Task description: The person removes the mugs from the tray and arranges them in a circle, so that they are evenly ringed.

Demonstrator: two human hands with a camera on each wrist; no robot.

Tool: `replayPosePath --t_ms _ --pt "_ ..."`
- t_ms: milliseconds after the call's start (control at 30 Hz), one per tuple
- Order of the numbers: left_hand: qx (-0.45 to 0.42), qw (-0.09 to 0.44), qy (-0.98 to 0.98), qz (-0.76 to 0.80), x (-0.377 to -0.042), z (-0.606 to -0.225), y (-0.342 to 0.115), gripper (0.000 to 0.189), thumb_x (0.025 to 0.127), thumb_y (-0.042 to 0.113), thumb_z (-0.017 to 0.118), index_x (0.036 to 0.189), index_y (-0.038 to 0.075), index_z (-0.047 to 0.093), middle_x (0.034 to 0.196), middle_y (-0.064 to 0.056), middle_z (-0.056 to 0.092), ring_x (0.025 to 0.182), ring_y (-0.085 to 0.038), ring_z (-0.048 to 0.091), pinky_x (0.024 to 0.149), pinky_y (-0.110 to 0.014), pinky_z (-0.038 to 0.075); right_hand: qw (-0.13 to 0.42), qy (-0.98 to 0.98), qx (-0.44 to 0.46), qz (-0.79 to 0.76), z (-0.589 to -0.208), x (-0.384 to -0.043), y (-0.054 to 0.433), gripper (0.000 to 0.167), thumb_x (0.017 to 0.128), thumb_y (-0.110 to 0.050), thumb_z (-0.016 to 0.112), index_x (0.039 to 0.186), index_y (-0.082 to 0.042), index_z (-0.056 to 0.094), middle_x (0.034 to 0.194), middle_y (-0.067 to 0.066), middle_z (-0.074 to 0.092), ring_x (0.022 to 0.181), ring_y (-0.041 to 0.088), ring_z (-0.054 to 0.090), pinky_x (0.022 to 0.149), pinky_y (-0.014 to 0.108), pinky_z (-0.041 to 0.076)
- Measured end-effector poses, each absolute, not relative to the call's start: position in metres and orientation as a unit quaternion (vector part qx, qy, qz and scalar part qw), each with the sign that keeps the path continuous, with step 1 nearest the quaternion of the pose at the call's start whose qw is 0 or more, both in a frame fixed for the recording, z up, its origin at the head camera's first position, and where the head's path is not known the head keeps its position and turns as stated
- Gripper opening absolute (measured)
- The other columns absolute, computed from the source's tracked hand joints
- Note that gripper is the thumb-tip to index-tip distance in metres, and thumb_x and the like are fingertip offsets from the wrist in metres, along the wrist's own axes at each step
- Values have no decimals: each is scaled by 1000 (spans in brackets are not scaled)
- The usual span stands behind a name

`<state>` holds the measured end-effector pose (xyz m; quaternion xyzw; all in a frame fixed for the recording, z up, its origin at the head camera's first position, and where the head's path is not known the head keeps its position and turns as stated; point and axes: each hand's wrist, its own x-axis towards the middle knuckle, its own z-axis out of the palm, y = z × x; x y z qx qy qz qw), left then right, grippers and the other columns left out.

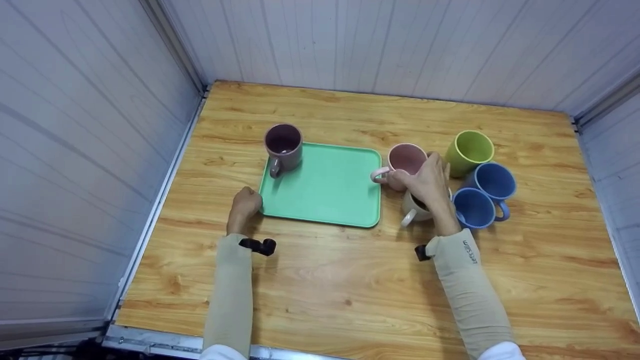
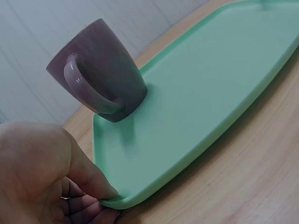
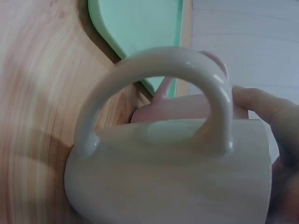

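My left hand [image 1: 246, 201] pinches the near left corner of a green tray [image 1: 335, 185], thumb on the rim and fingers curled below it. Upright at the tray's far left corner stands a dark purple mug [image 1: 290, 152], its handle towards me. Right of the tray, my right hand [image 1: 429, 182] grips a pink mug [image 1: 396, 181] near its rim, thumb on the near side. The pink mug's handle reaches over the tray's right edge. Beneath my right wrist is a white mug [image 1: 414, 209], partly hidden in the head view; its handle fills much of the right wrist view.
Two blue mugs [image 1: 474, 209] and a yellow-green mug [image 1: 470, 152] stand close together to the right of my right hand. The wooden table [image 1: 335, 290] is bounded by pale panel walls [image 1: 375, 45] at the back and sides.
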<state>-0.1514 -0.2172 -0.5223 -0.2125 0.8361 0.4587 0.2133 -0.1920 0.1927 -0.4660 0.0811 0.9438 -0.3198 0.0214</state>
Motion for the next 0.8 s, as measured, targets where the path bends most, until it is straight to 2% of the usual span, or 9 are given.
replayPosePath --t_ms 133,267,433,567,633,800 --pt "-208 213 838 458 -151 -523 -218 36 93 14 24 121 -2 39 112 -15 40 97 -27 38 82 -36 33 43 945 89 -310 -464 -190 193 101 73 -56 71 138 6 26 132 25 39 129 39 37 115 55 -5" --pt "-207 213 840 453 -151 -524 -217 36 93 13 24 121 -3 40 110 -15 40 95 -27 38 79 -35 32 43 948 94 -300 -465 -190 193 100 74 -58 70 137 7 26 132 26 38 128 41 39 114 58 -5" --pt "-214 216 836 456 -152 -524 -218 48 93 14 24 135 -5 37 127 -18 43 104 -28 39 90 -36 35 34 952 93 -289 -467 -189 193 97 75 -57 69 135 8 28 130 27 40 127 43 40 114 58 -3" --pt "-222 219 825 472 -151 -523 -217 51 93 15 24 140 -3 33 136 -19 40 111 -29 38 98 -41 36 31 952 98 -288 -468 -190 193 96 75 -56 69 134 8 29 130 27 40 126 43 40 114 57 -3" --pt "-226 221 821 476 -151 -523 -217 51 93 15 24 140 -2 32 136 -18 40 112 -29 38 97 -42 36 31 952 101 -287 -468 -190 193 97 75 -57 69 134 8 29 130 27 39 127 42 40 115 57 -3" --pt "-239 222 813 483 -150 -522 -216 47 93 14 25 136 0 36 128 -17 40 107 -30 38 83 -41 39 33 953 105 -283 -467 -190 193 99 75 -59 68 135 8 28 131 27 39 127 42 40 115 57 -3"
